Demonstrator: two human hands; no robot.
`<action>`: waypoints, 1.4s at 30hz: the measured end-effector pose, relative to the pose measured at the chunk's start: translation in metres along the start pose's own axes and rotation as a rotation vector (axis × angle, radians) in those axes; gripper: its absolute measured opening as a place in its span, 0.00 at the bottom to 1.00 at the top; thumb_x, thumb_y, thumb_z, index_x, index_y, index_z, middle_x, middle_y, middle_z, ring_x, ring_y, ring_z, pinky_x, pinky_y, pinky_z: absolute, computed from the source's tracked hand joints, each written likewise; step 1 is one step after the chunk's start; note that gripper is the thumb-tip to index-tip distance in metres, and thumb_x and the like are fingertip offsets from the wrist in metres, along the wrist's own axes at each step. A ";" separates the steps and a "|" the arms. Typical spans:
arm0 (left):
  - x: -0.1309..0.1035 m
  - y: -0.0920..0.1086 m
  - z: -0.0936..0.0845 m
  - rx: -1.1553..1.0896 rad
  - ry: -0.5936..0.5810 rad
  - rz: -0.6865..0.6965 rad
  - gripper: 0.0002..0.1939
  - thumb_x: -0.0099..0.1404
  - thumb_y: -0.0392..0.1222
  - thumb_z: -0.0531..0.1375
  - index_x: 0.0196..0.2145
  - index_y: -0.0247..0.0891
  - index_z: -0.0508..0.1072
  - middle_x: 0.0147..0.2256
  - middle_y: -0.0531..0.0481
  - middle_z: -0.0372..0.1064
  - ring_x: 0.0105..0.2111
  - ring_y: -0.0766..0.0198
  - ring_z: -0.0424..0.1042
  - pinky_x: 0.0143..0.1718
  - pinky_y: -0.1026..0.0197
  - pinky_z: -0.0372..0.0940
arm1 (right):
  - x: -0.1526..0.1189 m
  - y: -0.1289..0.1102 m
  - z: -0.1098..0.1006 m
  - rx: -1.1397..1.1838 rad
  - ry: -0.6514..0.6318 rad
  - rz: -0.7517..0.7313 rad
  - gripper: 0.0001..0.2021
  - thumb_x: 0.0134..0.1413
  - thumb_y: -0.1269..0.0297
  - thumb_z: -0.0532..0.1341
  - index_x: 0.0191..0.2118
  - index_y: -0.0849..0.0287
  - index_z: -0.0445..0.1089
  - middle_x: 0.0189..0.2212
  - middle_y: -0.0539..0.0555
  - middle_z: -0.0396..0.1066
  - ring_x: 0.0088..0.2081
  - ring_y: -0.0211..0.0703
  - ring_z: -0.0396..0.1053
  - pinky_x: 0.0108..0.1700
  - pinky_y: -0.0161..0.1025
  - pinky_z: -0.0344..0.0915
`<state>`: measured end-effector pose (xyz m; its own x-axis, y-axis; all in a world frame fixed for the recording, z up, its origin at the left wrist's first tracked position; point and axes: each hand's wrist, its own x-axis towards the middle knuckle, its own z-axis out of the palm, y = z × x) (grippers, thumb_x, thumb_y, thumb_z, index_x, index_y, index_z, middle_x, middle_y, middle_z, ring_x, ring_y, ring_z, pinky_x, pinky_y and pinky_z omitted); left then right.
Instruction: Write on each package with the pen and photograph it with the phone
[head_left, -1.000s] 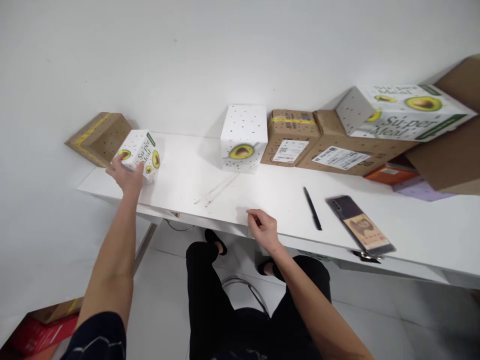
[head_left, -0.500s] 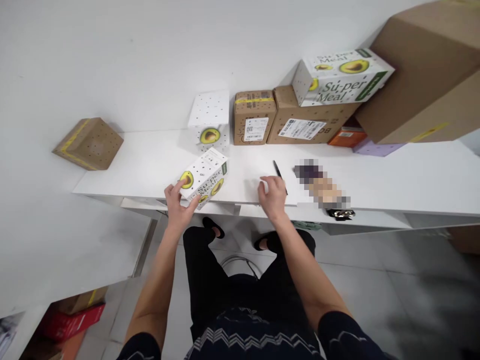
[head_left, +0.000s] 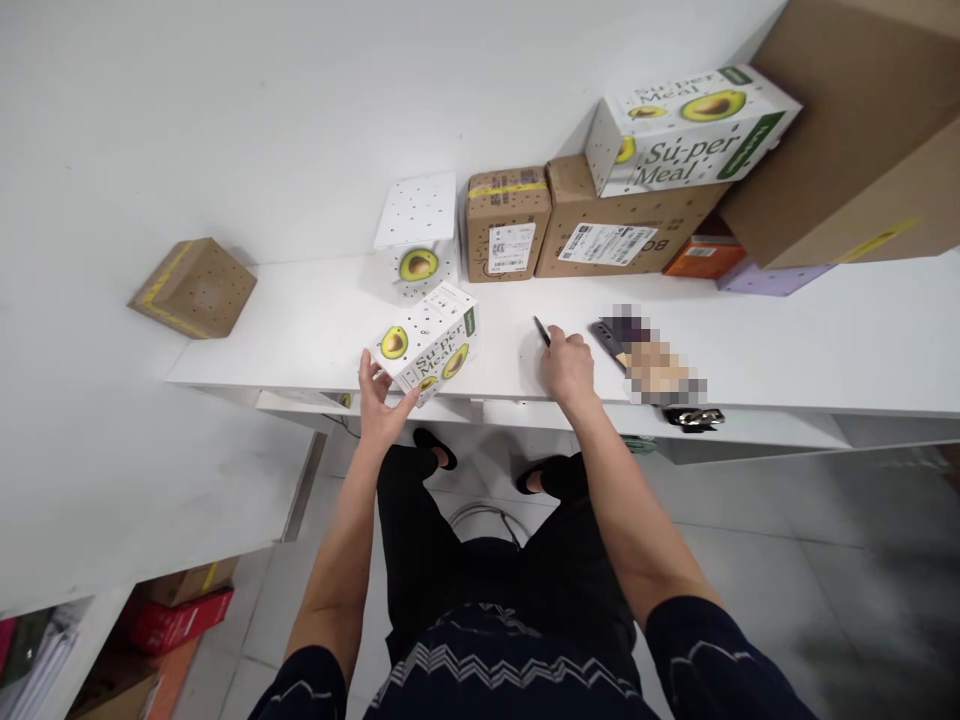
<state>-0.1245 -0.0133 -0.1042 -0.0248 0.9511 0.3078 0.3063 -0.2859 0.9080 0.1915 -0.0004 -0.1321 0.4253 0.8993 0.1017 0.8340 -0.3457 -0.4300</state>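
My left hand (head_left: 381, 405) grips the lower left corner of a white carton (head_left: 429, 336) printed with avocados and "Su-per Meal". The carton lies tilted at the table's front edge. To its right, my right hand (head_left: 568, 368) is closed around a slim black pen-like tool (head_left: 541, 330); one end sticks out past the fingers, and the rest is hidden under the hand. A dark phone (head_left: 608, 340), partly blurred out, lies just right of that hand.
Behind the carton stands another white avocado box (head_left: 417, 212). Brown cardboard boxes (head_left: 510, 225) line the wall, with a third Su-per Meal box (head_left: 694, 140) on top. A small brown box (head_left: 199, 290) sits far left. A black clip-like item (head_left: 694, 418) rests on the front edge.
My right hand has come down over the black pen-like tool and closed on it. My left hand has shifted its fingers to the carton's corner. The view has shifted slightly.
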 end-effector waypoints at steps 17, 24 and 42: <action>-0.020 -0.002 0.024 -0.269 0.079 -0.487 0.32 0.67 0.60 0.59 0.64 0.49 0.61 0.57 0.41 0.63 0.42 0.59 0.75 0.39 0.56 0.75 | 0.000 0.031 0.030 0.446 0.347 -0.102 0.15 0.56 0.65 0.54 0.46 0.59 0.74 0.36 0.59 0.68 0.38 0.51 0.67 0.49 0.52 0.67; -0.058 -0.029 0.006 0.478 0.017 0.133 0.44 0.60 0.39 0.63 0.70 0.43 0.50 0.69 0.33 0.42 0.68 0.41 0.50 0.65 0.38 0.55 | 0.000 0.031 0.033 0.360 0.339 -0.112 0.16 0.56 0.63 0.57 0.48 0.58 0.73 0.39 0.61 0.68 0.44 0.56 0.65 0.51 0.54 0.65; -0.011 -0.005 0.021 0.481 -0.102 0.716 0.38 0.58 0.43 0.67 0.63 0.43 0.56 0.60 0.38 0.63 0.66 0.44 0.57 0.66 0.34 0.54 | 0.002 0.033 0.031 0.420 0.430 -0.119 0.19 0.61 0.66 0.51 0.54 0.58 0.71 0.36 0.57 0.64 0.38 0.50 0.66 0.47 0.49 0.67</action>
<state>-0.1057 -0.0193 -0.1185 0.4061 0.5735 0.7114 0.5853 -0.7611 0.2794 0.2087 -0.0018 -0.1741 0.5143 0.7064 0.4862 0.7120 -0.0357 -0.7013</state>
